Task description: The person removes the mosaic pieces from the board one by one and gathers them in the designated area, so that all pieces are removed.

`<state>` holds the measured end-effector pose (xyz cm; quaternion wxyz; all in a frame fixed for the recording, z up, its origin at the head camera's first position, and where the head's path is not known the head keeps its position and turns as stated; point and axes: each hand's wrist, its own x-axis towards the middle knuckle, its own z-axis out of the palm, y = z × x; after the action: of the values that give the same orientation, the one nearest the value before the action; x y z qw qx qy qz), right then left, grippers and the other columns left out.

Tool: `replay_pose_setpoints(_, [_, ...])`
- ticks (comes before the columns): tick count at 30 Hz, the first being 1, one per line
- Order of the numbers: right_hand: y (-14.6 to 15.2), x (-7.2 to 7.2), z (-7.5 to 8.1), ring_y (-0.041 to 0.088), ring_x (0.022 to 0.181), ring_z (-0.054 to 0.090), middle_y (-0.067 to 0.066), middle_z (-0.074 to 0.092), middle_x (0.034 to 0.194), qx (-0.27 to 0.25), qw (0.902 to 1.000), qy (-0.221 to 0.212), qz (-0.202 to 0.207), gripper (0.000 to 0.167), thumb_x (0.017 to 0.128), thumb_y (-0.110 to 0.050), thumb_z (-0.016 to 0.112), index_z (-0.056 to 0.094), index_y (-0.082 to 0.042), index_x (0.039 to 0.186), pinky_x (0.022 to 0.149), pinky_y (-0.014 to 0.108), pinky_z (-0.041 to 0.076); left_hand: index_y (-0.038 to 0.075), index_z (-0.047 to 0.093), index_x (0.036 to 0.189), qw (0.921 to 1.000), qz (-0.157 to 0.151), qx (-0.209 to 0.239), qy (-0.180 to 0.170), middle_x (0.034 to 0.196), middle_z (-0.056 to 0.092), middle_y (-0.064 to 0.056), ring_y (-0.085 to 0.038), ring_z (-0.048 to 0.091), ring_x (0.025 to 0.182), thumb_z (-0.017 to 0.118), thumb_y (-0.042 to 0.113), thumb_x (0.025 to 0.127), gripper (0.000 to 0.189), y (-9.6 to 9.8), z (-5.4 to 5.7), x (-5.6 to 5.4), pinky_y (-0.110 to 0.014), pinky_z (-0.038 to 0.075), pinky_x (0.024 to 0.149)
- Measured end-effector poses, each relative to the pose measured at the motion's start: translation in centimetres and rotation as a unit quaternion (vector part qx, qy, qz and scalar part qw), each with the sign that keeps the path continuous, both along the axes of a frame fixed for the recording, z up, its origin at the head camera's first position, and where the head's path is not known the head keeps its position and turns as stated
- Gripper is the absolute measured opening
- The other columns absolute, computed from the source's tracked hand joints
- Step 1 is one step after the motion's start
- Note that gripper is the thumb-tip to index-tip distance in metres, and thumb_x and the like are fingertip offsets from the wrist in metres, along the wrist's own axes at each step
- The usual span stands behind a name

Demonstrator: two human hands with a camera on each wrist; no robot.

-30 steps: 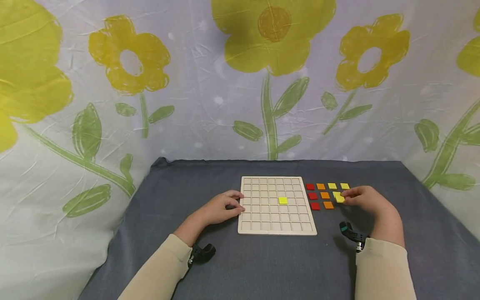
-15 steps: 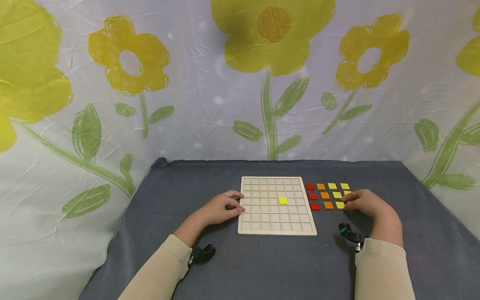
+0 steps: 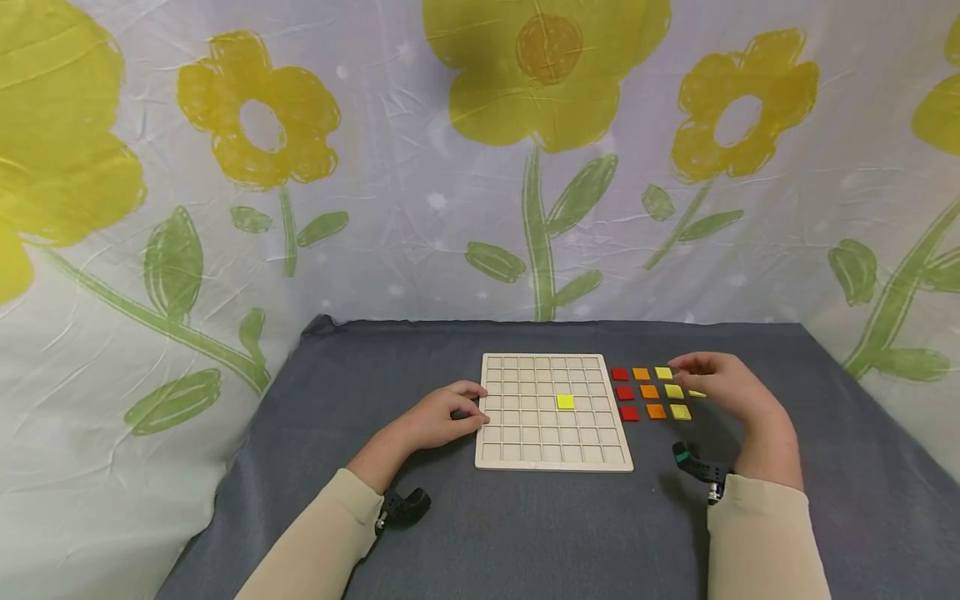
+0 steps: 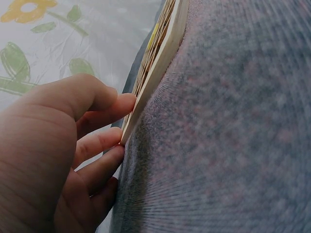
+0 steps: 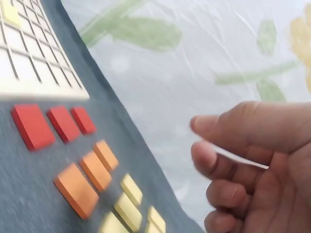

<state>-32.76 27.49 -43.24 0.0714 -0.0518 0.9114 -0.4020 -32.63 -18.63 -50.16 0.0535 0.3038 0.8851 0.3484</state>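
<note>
My left hand [image 3: 438, 417] rests its fingertips on the left edge of a pale wooden grid board [image 3: 525, 435]; the left wrist view shows the fingers [image 4: 99, 143] lightly bent against the rim. One yellow square tile [image 3: 566, 402] sits in a cell right of the board's middle. My right hand [image 3: 731, 383] hovers over the right-hand end of the loose tiles, thumb and fingers apart with nothing between them in the right wrist view. Yellow tiles [image 3: 680, 412] lie below and beside it, some partly covered by the hand in the head view.
Red tiles [image 3: 626, 393] stand in a column along the board's right side, with a column of orange tiles [image 3: 649, 391] beside them. A dark grey cloth [image 3: 517, 533] covers the table. Behind it hangs a flower-print curtain [image 3: 397, 208].
My right hand has put a yellow tile at the near end of a yellow column, then let go and moved away toward the back. My left hand and the board stay put.
</note>
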Motion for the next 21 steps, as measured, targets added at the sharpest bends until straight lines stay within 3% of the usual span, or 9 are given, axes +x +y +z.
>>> replay_pose_setpoints(9, [-4.1,-1.0,0.5,0.032,0.103,0.059,0.015,0.063,0.114,-0.043,0.9977,0.04,0.034,0.042,0.102,-0.018,0.066,0.059,0.002,0.138,0.091,0.051,0.05,0.015,0.082,0.101,1.0,0.0,0.007,0.001,0.142,0.056,-0.007,-0.029,0.055,0.129,0.069,0.023,0.101,0.015,0.0,0.0,0.0,-0.047,0.048,0.1])
replay_pose_setpoints(16, [-7.4,-1.7,0.1,0.027,0.086,0.055,0.011,0.062,0.106,-0.031,0.9962,0.037,0.072,0.041,0.099,-0.016,0.069,0.062,0.0,0.136,0.07,0.037,0.048,0.015,0.082,0.101,1.0,0.003,0.002,0.001,0.142,0.056,-0.006,-0.028,0.055,0.128,0.069,0.024,0.101,0.016,0.0,0.0,0.0,-0.046,0.048,0.099])
replay_pose_setpoints(21, [-9.5,-2.0,-0.7,0.023,0.077,0.051,0.008,0.063,0.101,-0.017,0.9935,0.039,0.106,0.038,0.098,-0.014,0.07,0.065,0.001,0.133,0.066,0.034,0.043,0.014,0.082,0.1,1.0,0.003,0.0,0.003,0.142,0.056,-0.006,-0.028,0.056,0.127,0.069,0.024,0.101,0.016,0.0,0.1,0.1,-0.046,0.048,0.099])
